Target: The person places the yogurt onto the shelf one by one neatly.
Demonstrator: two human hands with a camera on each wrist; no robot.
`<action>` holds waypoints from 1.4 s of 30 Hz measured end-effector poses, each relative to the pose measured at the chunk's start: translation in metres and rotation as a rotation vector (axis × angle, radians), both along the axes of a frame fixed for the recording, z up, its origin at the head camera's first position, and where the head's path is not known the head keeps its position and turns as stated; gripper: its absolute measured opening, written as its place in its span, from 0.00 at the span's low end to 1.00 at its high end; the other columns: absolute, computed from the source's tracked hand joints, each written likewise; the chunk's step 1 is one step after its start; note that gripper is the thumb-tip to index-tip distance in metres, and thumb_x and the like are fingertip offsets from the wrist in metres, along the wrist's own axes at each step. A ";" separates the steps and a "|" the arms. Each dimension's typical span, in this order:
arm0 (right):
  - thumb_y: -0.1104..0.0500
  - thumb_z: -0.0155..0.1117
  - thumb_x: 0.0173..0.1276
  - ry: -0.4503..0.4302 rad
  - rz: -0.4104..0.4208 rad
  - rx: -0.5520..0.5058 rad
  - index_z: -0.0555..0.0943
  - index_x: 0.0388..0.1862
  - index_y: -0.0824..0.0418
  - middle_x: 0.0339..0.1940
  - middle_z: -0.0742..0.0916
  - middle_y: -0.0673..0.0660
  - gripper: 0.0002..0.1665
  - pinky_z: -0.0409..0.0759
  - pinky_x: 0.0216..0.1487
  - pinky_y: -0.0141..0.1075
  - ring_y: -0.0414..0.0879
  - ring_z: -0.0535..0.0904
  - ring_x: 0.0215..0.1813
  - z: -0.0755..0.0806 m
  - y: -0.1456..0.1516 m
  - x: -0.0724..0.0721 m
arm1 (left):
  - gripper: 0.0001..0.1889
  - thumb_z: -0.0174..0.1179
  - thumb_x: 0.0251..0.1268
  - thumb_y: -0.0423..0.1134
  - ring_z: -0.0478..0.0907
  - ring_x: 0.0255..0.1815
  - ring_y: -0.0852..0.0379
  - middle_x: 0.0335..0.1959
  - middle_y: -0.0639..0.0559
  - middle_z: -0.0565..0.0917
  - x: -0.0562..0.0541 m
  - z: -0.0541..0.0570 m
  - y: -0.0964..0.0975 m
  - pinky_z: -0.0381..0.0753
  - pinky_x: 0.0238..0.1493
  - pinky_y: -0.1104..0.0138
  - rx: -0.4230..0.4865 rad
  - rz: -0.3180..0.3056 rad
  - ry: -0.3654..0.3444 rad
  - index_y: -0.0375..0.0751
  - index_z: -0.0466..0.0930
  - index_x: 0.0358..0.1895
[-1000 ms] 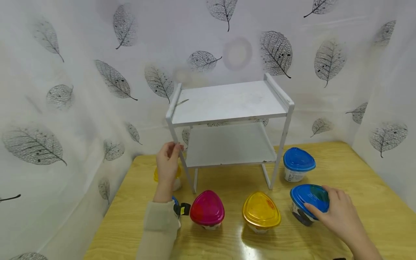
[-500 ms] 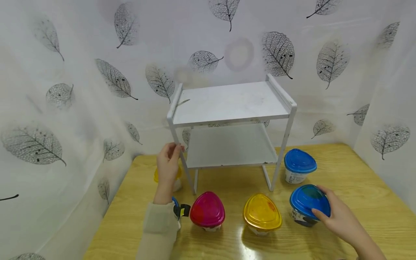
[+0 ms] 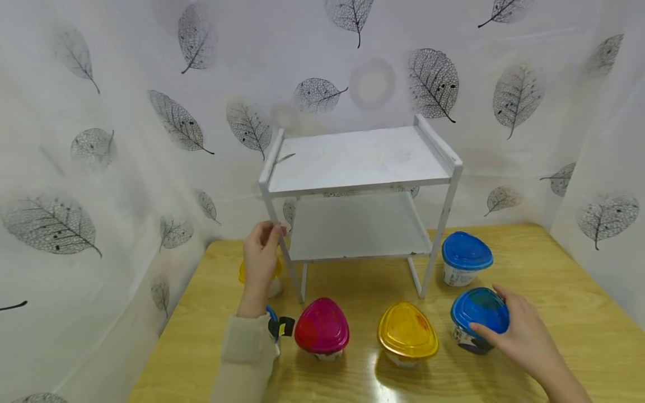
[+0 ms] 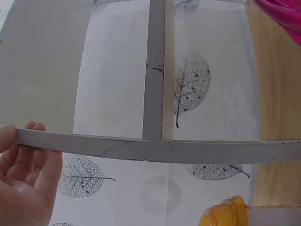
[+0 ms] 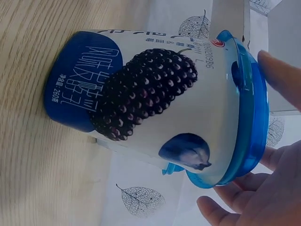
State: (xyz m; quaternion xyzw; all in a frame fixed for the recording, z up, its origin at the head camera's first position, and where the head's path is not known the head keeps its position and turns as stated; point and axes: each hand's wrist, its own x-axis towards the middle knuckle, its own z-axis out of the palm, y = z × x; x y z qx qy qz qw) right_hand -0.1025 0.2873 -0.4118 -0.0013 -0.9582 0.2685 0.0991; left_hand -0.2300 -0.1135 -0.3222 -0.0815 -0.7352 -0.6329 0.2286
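My left hand (image 3: pixel 259 252) pinches the front left leg of a white two-tier shelf (image 3: pixel 360 159). In the left wrist view, thumb and fingers close round the end of that white bar (image 4: pixel 193 151). At the right, my right hand (image 3: pixel 529 338) has thumb and fingers round the lid of a blue-lidded yogurt cup (image 3: pixel 477 313), which stands upright by the table's right side. The right wrist view shows its printed wall with a blackberry picture (image 5: pixel 146 94), the thumb at one side of the lid and fingertips (image 5: pixel 211 207) at the other.
A second blue-lidded cup (image 3: pixel 466 257) stands behind the held one. Yellow-lidded (image 3: pixel 408 330) and pink-lidded (image 3: pixel 322 329) cups stand before the shelf. Another yellow-lidded cup (image 3: pixel 275 288) is partly hidden by my left arm. A leaf-print curtain (image 3: pixel 322 45) surrounds the wooden table (image 3: pixel 353 380).
The right-hand cup has gone from tilted to upright and turned slightly. My right thumb moved inward, then back out along the lid's front edge. My left hand stays on the shelf leg.
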 end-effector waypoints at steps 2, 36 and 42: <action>0.42 0.69 0.47 0.000 0.014 -0.013 0.55 0.60 0.78 0.51 0.67 0.78 0.56 0.61 0.43 0.65 0.72 0.60 0.50 0.000 0.000 0.000 | 0.11 0.51 0.64 0.33 0.77 0.35 0.56 0.34 0.37 0.79 0.000 0.000 -0.001 0.74 0.42 0.69 0.002 -0.005 0.005 0.25 0.73 0.40; 0.55 0.60 0.61 -0.276 0.034 -0.474 0.31 0.66 0.71 0.61 0.51 0.82 0.55 0.59 0.53 0.61 0.75 0.48 0.59 -0.027 0.029 0.008 | 0.09 0.53 0.61 0.30 0.76 0.33 0.58 0.33 0.35 0.79 -0.001 0.000 -0.001 0.74 0.41 0.71 0.013 -0.031 0.011 0.24 0.73 0.39; 0.56 0.60 0.61 -0.382 0.032 -0.544 0.28 0.65 0.72 0.61 0.49 0.81 0.56 0.64 0.54 0.55 0.76 0.50 0.58 -0.041 0.031 0.004 | 0.08 0.53 0.61 0.30 0.77 0.34 0.52 0.33 0.34 0.79 -0.001 -0.001 -0.003 0.74 0.41 0.71 0.011 -0.041 0.001 0.26 0.73 0.39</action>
